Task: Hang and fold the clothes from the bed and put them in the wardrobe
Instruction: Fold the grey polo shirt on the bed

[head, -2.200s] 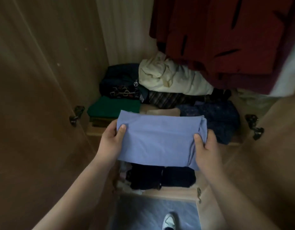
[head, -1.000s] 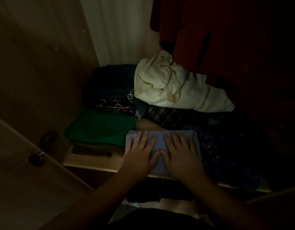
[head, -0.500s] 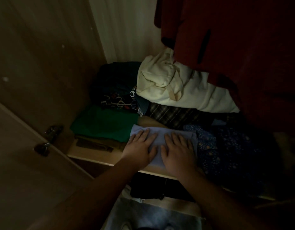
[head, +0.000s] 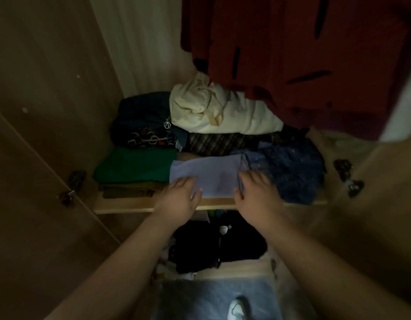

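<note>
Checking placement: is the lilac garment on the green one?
No, the lilac garment lies beside the green garment, not on it.

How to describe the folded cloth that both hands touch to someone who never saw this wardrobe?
Find the wardrobe shelf of folded piles. At its front edge, between the green stack and the dark blue patterned garment, lies the folded cloth. It alone is pale lilac and plain.

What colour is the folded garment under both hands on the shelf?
Plain pale lavender-blue folded garment, no pattern; head view.
</note>
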